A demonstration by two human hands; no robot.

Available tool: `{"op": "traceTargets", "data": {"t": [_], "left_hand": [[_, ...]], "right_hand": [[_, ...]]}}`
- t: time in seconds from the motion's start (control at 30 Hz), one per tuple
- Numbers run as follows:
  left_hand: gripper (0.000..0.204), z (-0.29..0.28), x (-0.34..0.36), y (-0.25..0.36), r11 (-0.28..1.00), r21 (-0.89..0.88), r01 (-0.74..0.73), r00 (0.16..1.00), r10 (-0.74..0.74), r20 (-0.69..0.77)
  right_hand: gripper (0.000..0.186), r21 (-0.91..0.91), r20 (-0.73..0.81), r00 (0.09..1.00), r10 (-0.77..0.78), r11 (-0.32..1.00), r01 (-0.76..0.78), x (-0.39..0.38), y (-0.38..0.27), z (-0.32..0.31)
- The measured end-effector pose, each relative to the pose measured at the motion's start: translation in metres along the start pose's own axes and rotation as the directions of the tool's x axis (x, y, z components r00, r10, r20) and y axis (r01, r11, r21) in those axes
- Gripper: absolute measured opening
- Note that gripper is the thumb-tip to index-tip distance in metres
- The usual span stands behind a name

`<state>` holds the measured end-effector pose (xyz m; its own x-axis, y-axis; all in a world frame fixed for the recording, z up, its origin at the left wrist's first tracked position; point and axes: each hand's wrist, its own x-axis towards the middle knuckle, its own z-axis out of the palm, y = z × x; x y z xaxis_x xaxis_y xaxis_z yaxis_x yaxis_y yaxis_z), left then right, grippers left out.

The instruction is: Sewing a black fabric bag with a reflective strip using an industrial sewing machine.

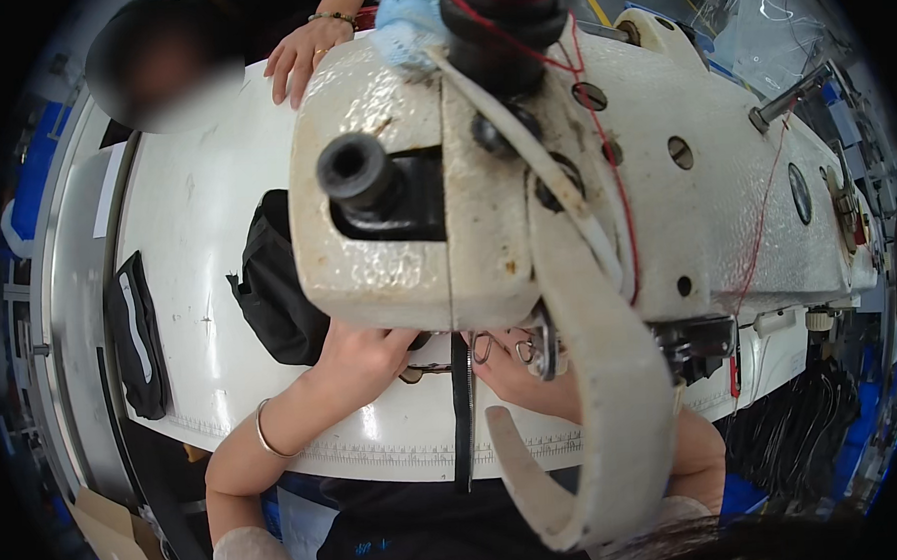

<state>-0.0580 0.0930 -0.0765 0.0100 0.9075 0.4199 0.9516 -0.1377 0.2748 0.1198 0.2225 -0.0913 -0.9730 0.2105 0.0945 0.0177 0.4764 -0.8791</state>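
A white industrial sewing machine [378,273] fills the middle and hides much of the work under its head. My left hand [362,362] lies just below the head, fingers curled at the edge of a black fabric piece [274,288]; its fingertips are partly covered. A black zipper strip [462,420] with metal teeth runs from under the head toward my body, past the table's front edge. Against the zipper's right side rests my right hand [513,377]. Metal guides and the machine's curved white arm [624,392] cover most of its fingers.
A black folded piece with a white stripe [139,339] lies on the white table [186,231] at left. Another person's hand [307,56] rests behind the machine. Dark strips [795,420] hang at right; a cardboard box [125,539] stands lower left. Red thread runs over the machine.
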Motion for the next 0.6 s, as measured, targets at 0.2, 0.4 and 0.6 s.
{"op": "traceTargets", "data": {"t": [0.2, 0.4, 0.6], "left_hand": [[0.025, -0.031, 0.017, 0.008, 0.844, -0.397, 0.361, 0.921, -0.256, 0.294], [0.027, -0.040, 0.050, -0.013, 0.913, -0.312, 0.264, 0.964, -0.246, 0.097], [0.030, -0.033, 0.063, -0.032, 0.834, -0.475, 0.281, 0.959, -0.220, 0.179]], "right_hand": [[0.032, -0.861, 0.307, 0.885, -0.349, 0.294, 0.415, 0.005, -0.011, -0.013], [0.038, -0.665, 0.036, 0.973, -0.227, 0.721, 0.193, 0.006, -0.018, -0.010], [0.043, -0.820, 0.167, 0.953, -0.254, 0.500, 0.278, 0.007, -0.022, -0.012]]}}
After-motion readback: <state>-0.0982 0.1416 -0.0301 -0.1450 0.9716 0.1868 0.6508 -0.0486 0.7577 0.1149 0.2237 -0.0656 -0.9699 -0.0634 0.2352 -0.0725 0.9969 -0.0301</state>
